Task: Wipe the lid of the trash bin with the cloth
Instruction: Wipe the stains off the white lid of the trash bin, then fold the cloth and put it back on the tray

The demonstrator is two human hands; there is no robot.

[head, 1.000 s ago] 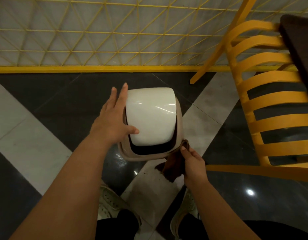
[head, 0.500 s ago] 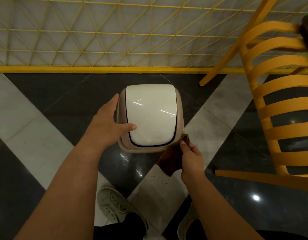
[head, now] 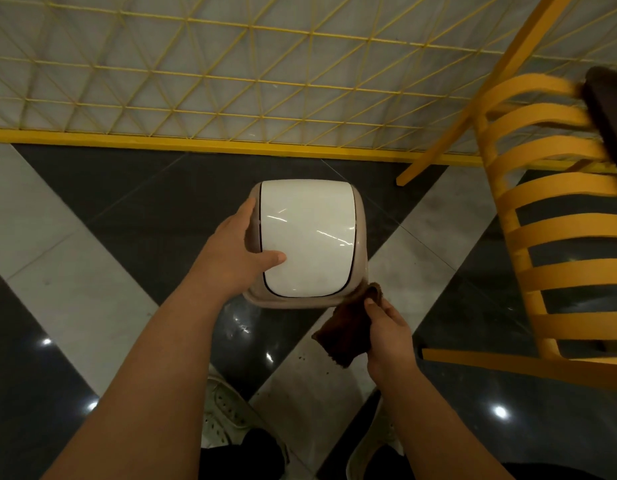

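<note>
A small beige trash bin (head: 359, 216) stands on the floor in the middle of the view, its glossy white swing lid (head: 307, 237) lying level and closed. My left hand (head: 236, 251) grips the bin's left side, thumb resting on the lid's near left corner. My right hand (head: 386, 327) holds a dark brown cloth (head: 345, 329) just off the bin's near right corner, the cloth's top edge touching the beige rim. The bin's body below the lid is hidden.
A yellow slatted chair (head: 556, 237) stands close on the right, with a dark table edge (head: 608, 109) above it. A yellow wire-grid partition (head: 231, 81) with a yellow base rail runs behind the bin. My white shoes (head: 227, 417) are on the tiled floor below.
The swing lid, tilted open with a dark gap a second ago, has swung level and closed. My left hand went from flat fingers to gripping the bin's side. The cloth hand stayed at the near right corner.
</note>
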